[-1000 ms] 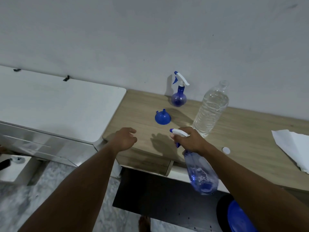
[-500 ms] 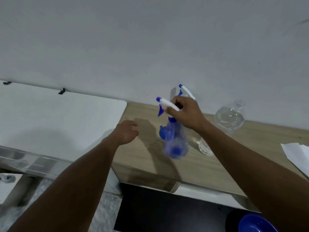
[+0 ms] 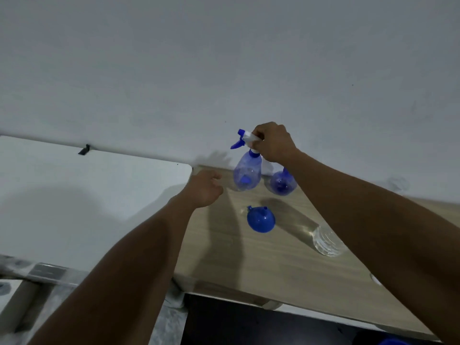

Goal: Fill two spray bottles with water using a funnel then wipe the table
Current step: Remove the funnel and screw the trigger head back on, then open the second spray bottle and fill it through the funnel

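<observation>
My right hand [image 3: 272,143] grips the white-and-blue trigger head of a clear blue spray bottle [image 3: 247,173], holding it upright at the back of the wooden table [image 3: 273,260], at or just above its surface. A second, darker blue spray bottle [image 3: 280,184] stands right beside it against the wall, its top hidden by my right arm. A blue funnel [image 3: 260,219] lies mouth-down on the table in front of both. My left hand [image 3: 205,188] hovers loosely curled over the table's left rear corner, holding nothing.
The base of a clear plastic water bottle [image 3: 327,241] shows beside my right forearm. A small white cap [image 3: 375,280] lies near the table's front right. A white cabinet top [image 3: 87,195] adjoins the table's left side. A grey wall rises directly behind.
My right hand has carried the clear spray bottle from below the table's front edge up and back, beside the other spray bottle. My left hand moved toward the rear left corner.
</observation>
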The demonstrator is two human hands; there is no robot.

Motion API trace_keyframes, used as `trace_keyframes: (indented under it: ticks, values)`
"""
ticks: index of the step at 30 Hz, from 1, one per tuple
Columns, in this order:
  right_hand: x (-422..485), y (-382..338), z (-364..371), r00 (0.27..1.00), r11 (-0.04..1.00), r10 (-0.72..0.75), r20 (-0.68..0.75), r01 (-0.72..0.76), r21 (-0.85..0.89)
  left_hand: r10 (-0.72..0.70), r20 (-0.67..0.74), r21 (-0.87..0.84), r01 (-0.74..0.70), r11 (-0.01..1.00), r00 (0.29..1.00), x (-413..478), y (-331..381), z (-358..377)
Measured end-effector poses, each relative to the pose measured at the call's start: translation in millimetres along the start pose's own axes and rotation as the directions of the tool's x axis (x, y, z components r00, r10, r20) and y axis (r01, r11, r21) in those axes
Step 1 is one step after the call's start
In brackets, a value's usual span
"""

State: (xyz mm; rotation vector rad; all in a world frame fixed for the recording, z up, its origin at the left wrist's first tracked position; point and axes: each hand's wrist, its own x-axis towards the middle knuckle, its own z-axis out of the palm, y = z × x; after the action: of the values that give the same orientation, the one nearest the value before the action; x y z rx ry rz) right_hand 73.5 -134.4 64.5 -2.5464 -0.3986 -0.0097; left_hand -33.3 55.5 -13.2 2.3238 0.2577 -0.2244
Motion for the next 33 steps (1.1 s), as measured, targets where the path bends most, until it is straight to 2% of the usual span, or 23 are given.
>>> trace_keyframes:
  ticks: [9,15,18,21,23,25,27,30,31,33]
  values:
    - [22.6,17.3,27.4,0.997,0.993,0.058,0.051,-0.052,-0.109,-0.002,0.045,-0.018,0.002,1.000,0.999,11.5,-5.0,18.2]
    - [14.3,23.5,25.9,0.999,0.997,0.023,0.032,-0.020,-0.071,0.014,0.088,-0.012,-0.013,1.000,0.996,11.6,-7.2,35.5]
    - [-2.7,30.9,24.3,0.997,1.000,-0.013,-0.079,0.014,0.011,0.027,0.120,-0.012,-0.026,1.000,0.992,11.6,-3.1,47.3]
    - [-25.0,44.2,25.0,0.946,0.996,-0.049,-0.319,0.068,0.051,0.057,0.162,-0.017,-0.055,0.998,0.985,9.6,4.7,60.3]
    - [-36.1,54.5,24.5,0.883,0.999,-0.023,-0.468,0.036,0.017,0.081,0.180,-0.025,-0.078,0.997,0.980,8.6,9.6,67.5]
    - [-40.3,64.8,20.5,0.854,0.997,0.025,-0.520,-0.057,-0.045,0.108,0.184,-0.012,-0.108,0.994,0.977,6.9,15.1,72.3]
    - [-38.1,76.5,16.7,0.893,0.978,0.089,-0.442,-0.162,-0.132,0.122,0.183,0.000,-0.124,0.992,0.976,5.6,18.9,75.7]
    - [-32.0,88.2,13.4,0.955,0.932,0.224,-0.196,-0.268,-0.243,0.138,0.179,-0.007,-0.139,0.990,0.974,2.6,22.5,79.7]
    - [-31.2,90.0,13.7,0.958,0.928,0.244,-0.150,-0.276,-0.251,0.138,0.179,-0.010,-0.139,0.990,0.974,1.2,23.6,80.4]
    - [-31.8,90.6,14.5,0.957,0.934,0.249,-0.148,-0.277,-0.224,0.136,0.175,-0.015,-0.136,0.991,0.975,-1.8,24.3,81.9]
